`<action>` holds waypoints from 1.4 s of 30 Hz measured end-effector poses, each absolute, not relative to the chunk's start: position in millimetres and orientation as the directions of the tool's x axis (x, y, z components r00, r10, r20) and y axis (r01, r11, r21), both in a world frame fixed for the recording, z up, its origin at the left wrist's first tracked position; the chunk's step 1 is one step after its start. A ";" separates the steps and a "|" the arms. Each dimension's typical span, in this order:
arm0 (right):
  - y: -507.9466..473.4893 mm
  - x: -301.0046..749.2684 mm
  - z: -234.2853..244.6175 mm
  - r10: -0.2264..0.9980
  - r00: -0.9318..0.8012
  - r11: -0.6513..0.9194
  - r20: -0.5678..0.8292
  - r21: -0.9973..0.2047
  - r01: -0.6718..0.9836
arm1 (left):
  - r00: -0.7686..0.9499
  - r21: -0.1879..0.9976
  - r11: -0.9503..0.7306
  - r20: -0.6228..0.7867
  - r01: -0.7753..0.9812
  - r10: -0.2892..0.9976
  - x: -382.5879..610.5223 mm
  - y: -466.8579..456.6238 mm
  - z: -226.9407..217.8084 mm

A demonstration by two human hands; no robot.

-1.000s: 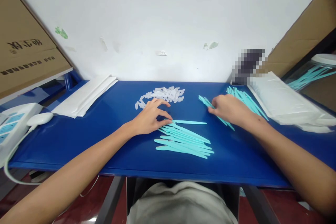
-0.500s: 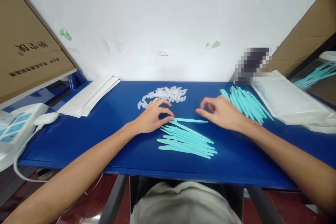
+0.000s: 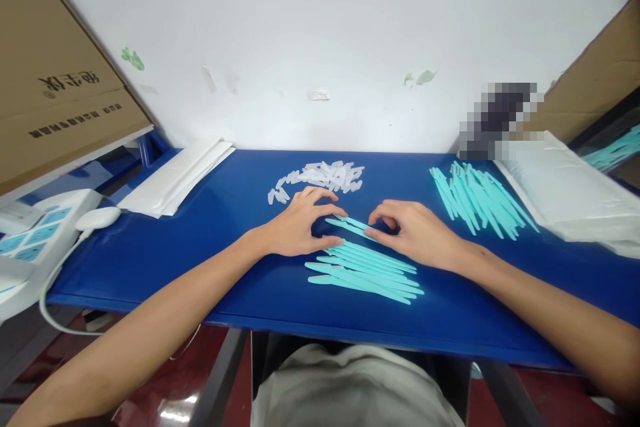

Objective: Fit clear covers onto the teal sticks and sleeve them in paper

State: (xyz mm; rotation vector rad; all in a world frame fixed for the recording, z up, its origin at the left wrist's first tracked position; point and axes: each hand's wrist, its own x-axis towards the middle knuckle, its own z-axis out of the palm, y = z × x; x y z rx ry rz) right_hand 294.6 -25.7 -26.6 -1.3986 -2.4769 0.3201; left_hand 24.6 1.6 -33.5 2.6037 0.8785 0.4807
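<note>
Since half a second ago, the right hand (image 3: 417, 235) has come in from the right and now meets the left hand (image 3: 299, 228) over the blue table (image 3: 210, 260). Between them is one teal stick (image 3: 350, 224), thin, flat and pale turquoise. It lies a little tilted just behind the row of teal sticks (image 3: 367, 270) of the same kind. The right thumb and forefinger are closed on its right end, so this end is hidden. The left fingers are spread, with thumb and forefinger apart around the left end; whether they touch it, I cannot tell. Behind the left hand is a heap of white caps (image 3: 320, 177), too small to see their shape. At the right edge the white bags (image 3: 565, 190) are cut off.
</note>
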 end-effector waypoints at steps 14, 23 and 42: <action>-39.4 292.5 -27.5 0.695 -0.681 0.711 0.231 -0.364 0.602 | 0.701 0.318 -0.733 0.231 0.601 0.675 27.3 5.0 -38.5; -44.0 290.6 -24.4 0.711 -0.687 0.688 0.154 -0.355 0.633 | 0.803 0.354 -0.797 0.171 0.490 0.570 20.2 0.6 -29.3; -48.9 287.6 -23.0 0.706 -0.701 0.677 0.100 -0.386 0.627 | 0.845 0.391 -0.812 0.137 0.434 0.517 18.4 -5.6 -23.4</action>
